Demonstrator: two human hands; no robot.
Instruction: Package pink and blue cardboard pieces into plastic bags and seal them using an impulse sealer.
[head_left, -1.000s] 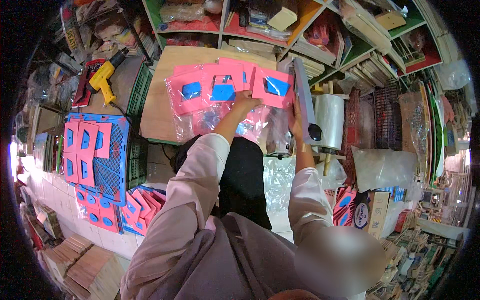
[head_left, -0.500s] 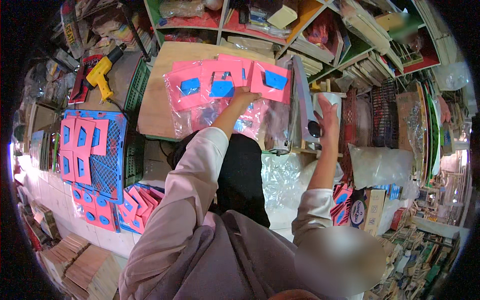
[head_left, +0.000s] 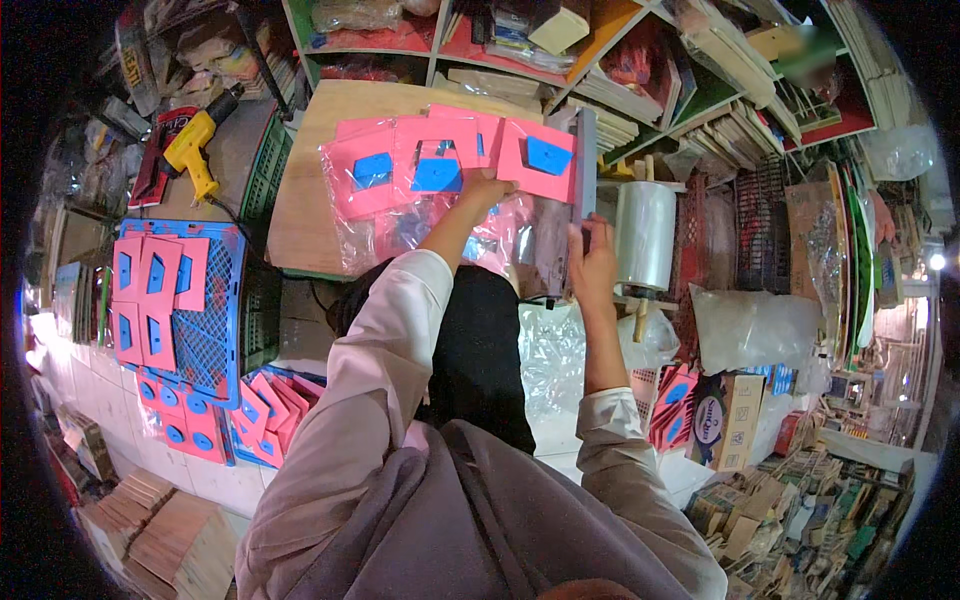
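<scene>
My left hand (head_left: 484, 192) lies at the lower left edge of a pink square board (head_left: 522, 184) with a blue trapezoid piece (head_left: 549, 156) in it; its fingers hold that edge. Wrapped in clear film (head_left: 345, 240), several similar pink boards overlap to its left on the wooden table. My right hand (head_left: 592, 255) is closed round the near end of a long grey bar (head_left: 586, 165), which lies along the board's right side. A roll of clear film (head_left: 645, 235) stands just right of that hand.
A yellow glue gun (head_left: 195, 150) lies at the upper left. Below it, pink boards rest on a blue crate (head_left: 225, 310), and more lie on the floor beneath. Shelves (head_left: 440, 60) line the back. A plastic bag (head_left: 755, 330) and a cardboard box (head_left: 740, 425) are at the right.
My right hand has moved left from the film roll to the grey bar's near end. The bar has swung down and now looks narrower. My left hand stays at the pink board.
</scene>
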